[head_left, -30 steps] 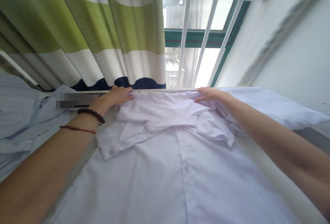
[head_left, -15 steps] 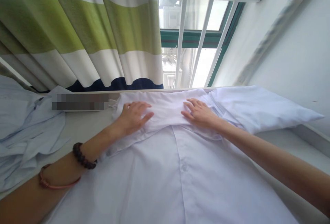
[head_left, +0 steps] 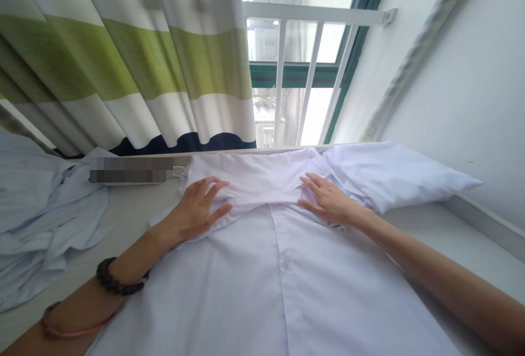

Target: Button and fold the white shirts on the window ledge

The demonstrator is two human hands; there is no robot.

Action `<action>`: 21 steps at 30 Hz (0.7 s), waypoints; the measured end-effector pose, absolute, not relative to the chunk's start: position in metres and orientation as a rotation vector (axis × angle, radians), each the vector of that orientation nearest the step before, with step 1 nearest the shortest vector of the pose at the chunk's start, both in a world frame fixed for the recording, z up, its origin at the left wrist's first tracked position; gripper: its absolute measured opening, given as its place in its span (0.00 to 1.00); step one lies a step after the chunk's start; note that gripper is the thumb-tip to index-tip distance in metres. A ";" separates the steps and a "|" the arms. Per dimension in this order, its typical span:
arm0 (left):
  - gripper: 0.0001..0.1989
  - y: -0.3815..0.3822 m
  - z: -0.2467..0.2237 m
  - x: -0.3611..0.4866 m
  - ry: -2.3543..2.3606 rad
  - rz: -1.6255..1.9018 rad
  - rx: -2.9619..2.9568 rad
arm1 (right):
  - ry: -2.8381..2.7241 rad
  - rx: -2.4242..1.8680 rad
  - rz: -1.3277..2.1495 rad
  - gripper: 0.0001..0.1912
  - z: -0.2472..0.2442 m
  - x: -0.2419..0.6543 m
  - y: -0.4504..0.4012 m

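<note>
A white buttoned garment [head_left: 246, 285] lies spread out with its button strip running down the middle, and its far part is folded over in a band [head_left: 258, 175]. My left hand [head_left: 200, 208] rests on the left side of this band with fingers apart. On the right side of the band lies my right hand [head_left: 328, 200], its fingers also spread. Neither hand grips the cloth. A dark beaded bracelet [head_left: 118, 279] and a thin reddish band [head_left: 77, 333] circle my left wrist and forearm.
A white sleeve-like cloth [head_left: 397, 173] extends right towards the wall. Crumpled pale cloth [head_left: 36, 219] lies at left, beside a blurred-out object [head_left: 131, 171]. Behind the white surface [head_left: 447, 235] are a striped curtain [head_left: 143, 60], white railing [head_left: 315, 14] and window.
Both hands have slid slightly nearer to me over the folded band, the left also a little leftwards. The camera view has tilted up slightly, and both hands remain open.
</note>
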State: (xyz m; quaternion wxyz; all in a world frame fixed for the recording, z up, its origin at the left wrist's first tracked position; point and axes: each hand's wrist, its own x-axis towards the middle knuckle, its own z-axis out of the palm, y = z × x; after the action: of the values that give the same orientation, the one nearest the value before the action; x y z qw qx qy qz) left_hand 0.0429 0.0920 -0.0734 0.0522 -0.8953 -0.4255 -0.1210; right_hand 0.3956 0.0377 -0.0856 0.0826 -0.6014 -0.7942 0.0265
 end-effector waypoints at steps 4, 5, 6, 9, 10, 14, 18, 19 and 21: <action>0.20 0.067 -0.060 0.060 -0.924 -0.364 -2.828 | -2.370 -1.771 -0.013 0.26 -0.066 0.400 0.014; 0.18 0.064 -0.060 0.065 -0.882 -0.351 -2.826 | -2.352 -1.801 -0.037 0.24 -0.062 0.402 0.012; 0.16 0.062 -0.061 0.071 -0.863 -0.349 -2.813 | -2.331 -1.826 -0.059 0.22 -0.060 0.402 0.012; 0.12 0.066 -0.068 0.084 -0.834 -0.371 -2.728 | -2.367 -1.754 -0.089 0.21 -0.059 0.397 0.022; 0.11 0.070 -0.070 0.087 -0.812 -0.378 -2.691 | -2.425 -1.661 -0.083 0.21 -0.060 0.394 0.029; 0.10 0.086 -0.066 0.091 -0.649 -0.437 -2.572 | -2.615 -1.261 -0.118 0.13 -0.062 0.382 0.053; 0.11 0.088 -0.041 0.086 -0.528 -0.577 -2.551 | -2.513 -1.124 -0.266 0.13 -0.052 0.380 0.051; 0.11 0.087 -0.036 0.085 -0.512 -0.584 -2.567 | -2.479 -1.105 -0.282 0.13 -0.049 0.380 0.046; 0.12 0.083 -0.031 0.082 -0.494 -0.528 -2.626 | -2.491 -1.085 -0.264 0.13 -0.048 0.380 0.036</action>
State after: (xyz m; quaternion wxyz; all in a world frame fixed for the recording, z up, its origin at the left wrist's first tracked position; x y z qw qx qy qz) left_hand 0.0819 0.0834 -0.0312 0.2074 -0.9431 -0.1775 -0.1897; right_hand 0.3796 0.0356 -0.0476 0.2041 -0.3891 -0.8933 -0.0947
